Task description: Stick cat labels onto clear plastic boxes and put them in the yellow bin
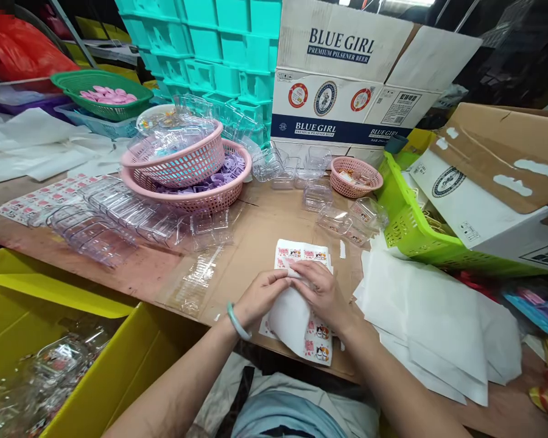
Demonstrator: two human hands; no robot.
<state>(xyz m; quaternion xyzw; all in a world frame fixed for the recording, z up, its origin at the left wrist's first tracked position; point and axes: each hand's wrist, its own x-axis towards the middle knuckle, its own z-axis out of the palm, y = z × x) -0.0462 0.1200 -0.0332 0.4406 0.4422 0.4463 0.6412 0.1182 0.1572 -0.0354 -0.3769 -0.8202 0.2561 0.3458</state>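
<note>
A stack of sticker sheets (322, 340) printed with cartoon cats and pink lettering lies in front of me on the cardboard-covered table. Over it curls a white backing paper (290, 319), lifted and bent toward me. My left hand (263, 295), with a pale green bangle on the wrist, pinches this paper near its upper edge. Right beside it, my right hand (322, 292) has its fingers closed at the same edge, the fingertips of both hands nearly meeting. Whether a loose sticker is between the fingertips is hidden.
Clear plastic boxes (317, 198) lie beyond the sheets, more at left. Pink baskets (187, 201) hold purple pieces and clear packs. White papers (420, 316) pile up at right beside a green basket (393, 213). A yellow bin (137, 365) stands at lower left.
</note>
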